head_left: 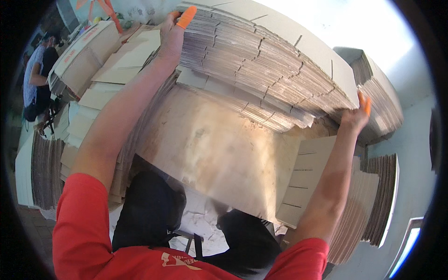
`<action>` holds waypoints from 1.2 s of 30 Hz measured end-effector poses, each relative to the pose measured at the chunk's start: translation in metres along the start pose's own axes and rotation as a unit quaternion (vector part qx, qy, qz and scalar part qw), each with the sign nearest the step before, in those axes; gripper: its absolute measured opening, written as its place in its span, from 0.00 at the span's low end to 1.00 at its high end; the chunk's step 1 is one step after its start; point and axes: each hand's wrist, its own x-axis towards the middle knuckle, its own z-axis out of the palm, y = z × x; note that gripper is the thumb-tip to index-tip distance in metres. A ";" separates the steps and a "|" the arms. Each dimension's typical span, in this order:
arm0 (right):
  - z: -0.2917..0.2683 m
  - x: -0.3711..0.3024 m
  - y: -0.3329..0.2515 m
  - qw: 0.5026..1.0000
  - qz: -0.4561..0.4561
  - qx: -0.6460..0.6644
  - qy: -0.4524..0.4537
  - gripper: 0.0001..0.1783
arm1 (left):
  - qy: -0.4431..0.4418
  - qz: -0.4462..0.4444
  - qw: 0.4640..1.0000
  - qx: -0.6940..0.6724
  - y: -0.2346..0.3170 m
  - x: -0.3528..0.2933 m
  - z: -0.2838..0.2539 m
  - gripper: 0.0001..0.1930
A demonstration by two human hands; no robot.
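Both hands grip a thick cardboard stack (266, 65) raised above a bare board (219, 149). Left hand (171, 35) clasps its far-left end, right hand (355, 115) its right edge; fingers mostly hidden behind the sheets.

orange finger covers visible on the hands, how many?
2. One orange finger cover on the left hand, one on the right hand. Both grip the cardboard stack; others may be hidden behind it.
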 end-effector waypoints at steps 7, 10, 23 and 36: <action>0.070 -0.101 -0.009 0.987 -0.117 -0.091 -0.058 0.38 | -0.067 0.222 0.968 0.099 0.025 0.018 -0.026 0.19; 0.064 -0.059 0.006 0.988 -0.124 -0.082 -0.052 0.31 | 0.009 0.183 0.968 0.170 0.014 0.014 -0.022 0.14; 0.046 -0.145 -0.008 0.988 -0.013 -0.095 0.124 0.25 | 0.049 0.201 0.957 0.203 0.008 -0.116 -0.056 0.17; 0.027 -0.366 0.025 0.895 0.271 -0.260 -0.240 0.18 | -0.278 0.062 0.855 0.433 0.053 -0.187 -0.157 0.11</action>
